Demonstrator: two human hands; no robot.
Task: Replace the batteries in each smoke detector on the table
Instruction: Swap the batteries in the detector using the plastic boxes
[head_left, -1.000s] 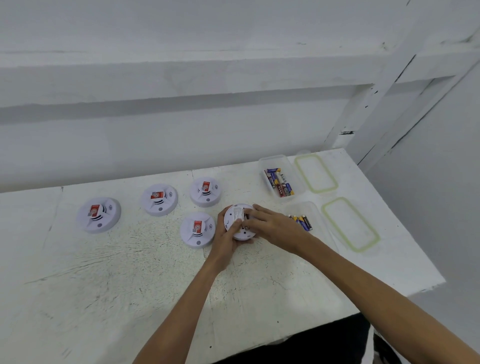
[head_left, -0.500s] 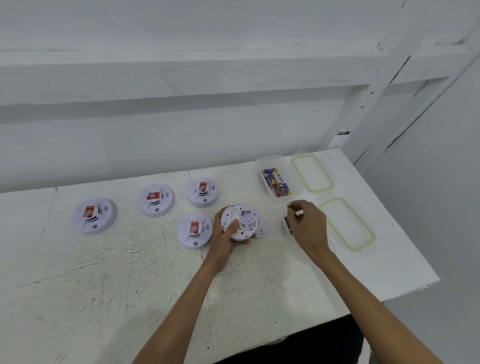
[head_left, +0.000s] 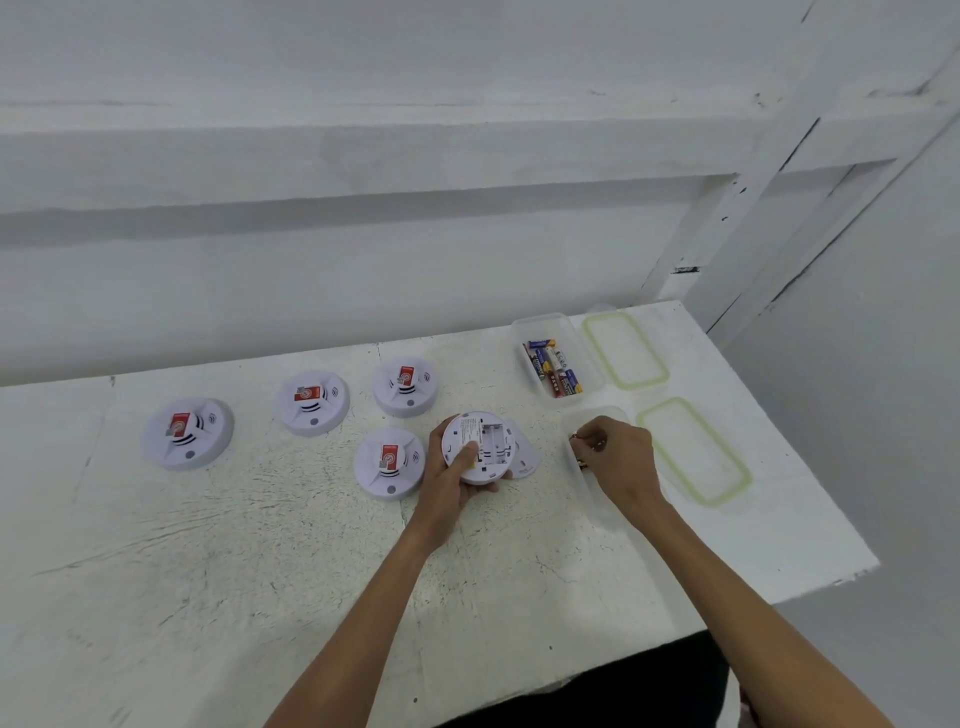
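My left hand (head_left: 451, 483) grips a white smoke detector (head_left: 480, 448) turned back-side up, its battery bay open and showing no batteries. Its round cover (head_left: 524, 457) lies on the table just to its right. My right hand (head_left: 615, 457) is over the near clear plastic box (head_left: 587, 426), fingers curled and pinching a battery (head_left: 584, 440). Several more smoke detectors lie face up with red stickers: one at far left (head_left: 188, 434), one further back (head_left: 311, 402), one at the back middle (head_left: 406, 387), one beside my left hand (head_left: 389, 463).
A second clear box (head_left: 557, 358) at the back right holds several batteries. Two green-rimmed lids (head_left: 623, 351) (head_left: 693, 449) lie to the right of the boxes. The white table (head_left: 208, 545) ends near the right lids; a wall stands behind.
My right hand left the detector's back and moved right to the near box with a battery. The detector's battery bay now shows open and its cover lies beside it.
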